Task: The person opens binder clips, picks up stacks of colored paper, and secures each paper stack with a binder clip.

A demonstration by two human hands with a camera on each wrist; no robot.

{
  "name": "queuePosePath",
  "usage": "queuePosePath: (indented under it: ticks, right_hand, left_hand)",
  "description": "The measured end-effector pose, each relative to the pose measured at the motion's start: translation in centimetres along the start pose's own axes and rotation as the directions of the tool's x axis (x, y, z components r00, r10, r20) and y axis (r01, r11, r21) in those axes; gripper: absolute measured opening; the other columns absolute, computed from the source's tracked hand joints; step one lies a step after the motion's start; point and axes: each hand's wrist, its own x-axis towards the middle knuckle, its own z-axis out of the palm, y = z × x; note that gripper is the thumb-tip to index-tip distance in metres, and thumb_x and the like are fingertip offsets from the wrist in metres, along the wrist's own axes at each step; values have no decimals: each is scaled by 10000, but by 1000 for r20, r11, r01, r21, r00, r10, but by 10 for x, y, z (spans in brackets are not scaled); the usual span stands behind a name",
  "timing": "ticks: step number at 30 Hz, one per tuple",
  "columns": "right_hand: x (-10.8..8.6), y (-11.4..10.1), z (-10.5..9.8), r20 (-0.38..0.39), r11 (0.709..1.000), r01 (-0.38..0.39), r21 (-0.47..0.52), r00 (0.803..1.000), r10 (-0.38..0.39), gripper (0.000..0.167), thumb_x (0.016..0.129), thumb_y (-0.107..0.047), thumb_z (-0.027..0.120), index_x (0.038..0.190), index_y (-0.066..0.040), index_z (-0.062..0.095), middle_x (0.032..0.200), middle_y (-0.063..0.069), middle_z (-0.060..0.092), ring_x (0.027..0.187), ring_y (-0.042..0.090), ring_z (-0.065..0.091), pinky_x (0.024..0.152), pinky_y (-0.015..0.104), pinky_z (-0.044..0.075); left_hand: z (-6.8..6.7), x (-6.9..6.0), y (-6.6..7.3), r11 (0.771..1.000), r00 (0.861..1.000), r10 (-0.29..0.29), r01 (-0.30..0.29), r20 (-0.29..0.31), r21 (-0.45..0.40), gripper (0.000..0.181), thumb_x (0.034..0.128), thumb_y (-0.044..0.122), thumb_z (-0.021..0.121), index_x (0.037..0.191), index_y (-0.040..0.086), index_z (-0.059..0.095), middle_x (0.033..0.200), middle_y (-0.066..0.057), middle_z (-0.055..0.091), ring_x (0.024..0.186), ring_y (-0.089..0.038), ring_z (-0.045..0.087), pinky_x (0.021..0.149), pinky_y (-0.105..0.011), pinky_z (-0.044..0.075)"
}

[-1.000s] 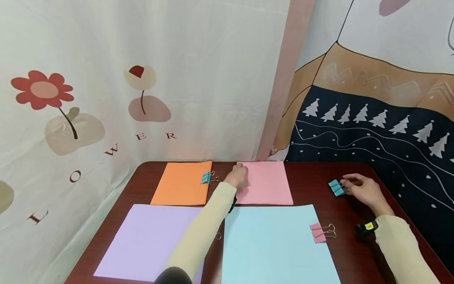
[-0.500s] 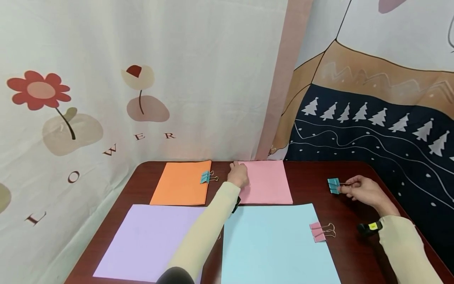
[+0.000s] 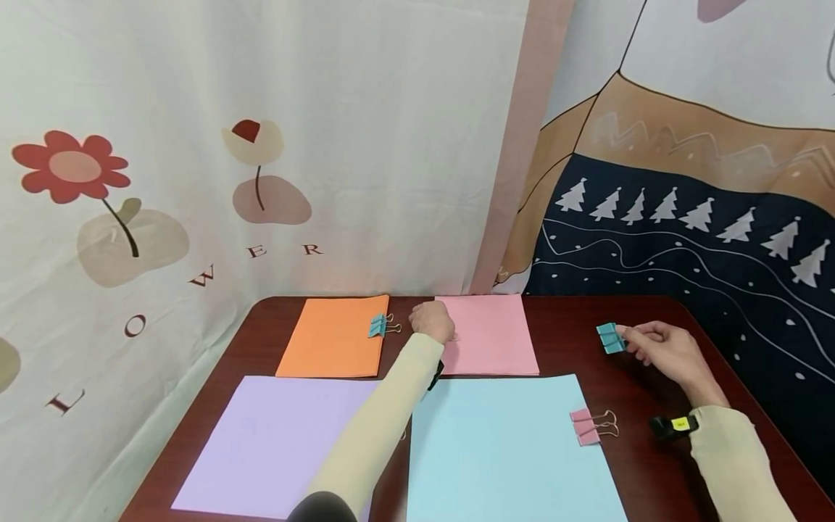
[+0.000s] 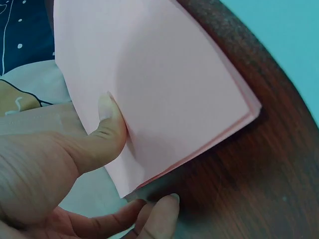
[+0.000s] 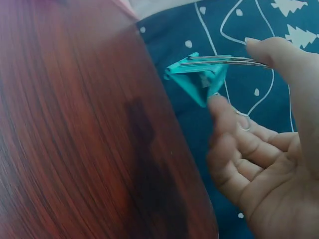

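Observation:
At the far middle of the table in the head view lies a stack of pink paper (image 3: pixel 492 337). My left hand (image 3: pixel 433 321) is at its left edge; in the left wrist view the thumb (image 4: pixel 110 122) presses on the top sheet, with fingers curled at and partly beneath the edge. My right hand (image 3: pixel 665 357) holds a teal binder clip (image 3: pixel 609 338) above the table's right side. The right wrist view shows thumb and fingers on the clip's wire handles (image 5: pixel 239 60), the teal body (image 5: pixel 187 79) pointing away from the palm.
Orange paper (image 3: pixel 333 337) with a teal binder clip (image 3: pixel 377 325) lies back left. Purple paper (image 3: pixel 274 442) is front left, a wire handle showing at its right. Light blue paper (image 3: pixel 502 442) bears a pink binder clip (image 3: pixel 585 428). Curtains (image 3: pixel 391 145) hang behind the table.
My right hand has lifted and turned the teal binder clip, now slightly further left. My left hand has shifted a little left at the pink paper's edge.

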Motion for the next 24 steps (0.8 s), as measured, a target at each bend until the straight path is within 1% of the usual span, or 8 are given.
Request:
queuePosePath:
  ticks: [3, 7, 11, 14, 17, 19, 21, 24]
  right_hand:
    - [-4, -4, 4, -50, 1000, -3, 9, 999, 4, 716, 949, -673, 572, 1195, -1, 607, 918, 136, 727, 721, 137, 607, 619, 252, 523]
    - [-6, -7, 10, -95, 999, -12, 40, 995, 16, 677, 943, -671, 583, 1162, -30, 591, 881, 127, 694, 712, 126, 576, 611, 245, 503]
    - [-8, -10, 15, -132, 993, -1, 120, 991, 17, 575, 942, -622, 628, 1050, -63, 547, 755, 41, 656, 660, 122, 578, 601, 235, 523]
    - [-9, -11, 16, -156, 981, 27, 194, 988, 4, 511, 953, -567, 652, 971, -75, 514, 663, -33, 621, 611, 106, 585, 589, 221, 548]
    - [-9, -11, 18, -154, 964, 62, 260, 988, -22, 470, 967, -536, 651, 932, -90, 508, 618, -67, 590, 572, 104, 572, 565, 227, 551]
    - [-8, -12, 19, -136, 945, 84, 315, 990, -43, 444, 981, -526, 634, 919, -106, 503, 598, -64, 558, 520, 120, 520, 497, 253, 500]
    - [-8, -14, 20, -131, 916, 106, 386, 990, -59, 410, 992, -501, 627, 900, -119, 509, 579, -52, 526, 477, 140, 461, 433, 313, 411]
    - [-8, -16, 22, -132, 843, 153, 516, 986, -99, 349, 1014, -406, 630, 872, -111, 509, 557, -27, 483, 443, 170, 383, 437, 428, 256]
  left_hand:
    - [-2, 0, 0, 1000, 1000, -10, 10, 13, 5, 486, 738, 389, 922, 1071, 58, 798, 1010, -166, 761, 820, -233, 691, 669, -350, 572]
    - [-1, 1, 1, 999, 999, -29, 30, 28, -35, 360, 784, 339, 889, 1008, 70, 806, 889, -111, 765, 688, -196, 653, 573, -314, 522]
    - [-1, 2, 3, 996, 997, -64, 66, 35, -59, 290, 827, 295, 845, 994, 63, 795, 844, -104, 743, 642, -191, 619, 532, -301, 482]
    - [-2, 1, 5, 990, 996, -81, 85, 40, -110, 241, 851, 247, 819, 990, 51, 791, 847, -118, 750, 624, -193, 644, 513, -295, 504]
    - [-3, -1, 6, 984, 996, -78, 83, 40, -160, 207, 872, 206, 793, 993, 38, 787, 849, -132, 759, 610, -205, 677, 504, -294, 535]
    - [-3, -2, 6, 980, 997, -73, 78, 37, -181, 195, 886, 191, 779, 998, 32, 787, 861, -137, 765, 620, -216, 692, 519, -303, 555]
    - [-3, -2, 5, 977, 997, -63, 71, 44, -199, 209, 880, 188, 787, 1016, 29, 786, 898, -140, 772, 652, -231, 710, 551, -316, 579]
    - [-4, -3, 4, 976, 997, -51, 62, 61, -208, 279, 844, 216, 834, 1051, 35, 783, 992, -137, 775, 753, -247, 724, 648, -345, 607]
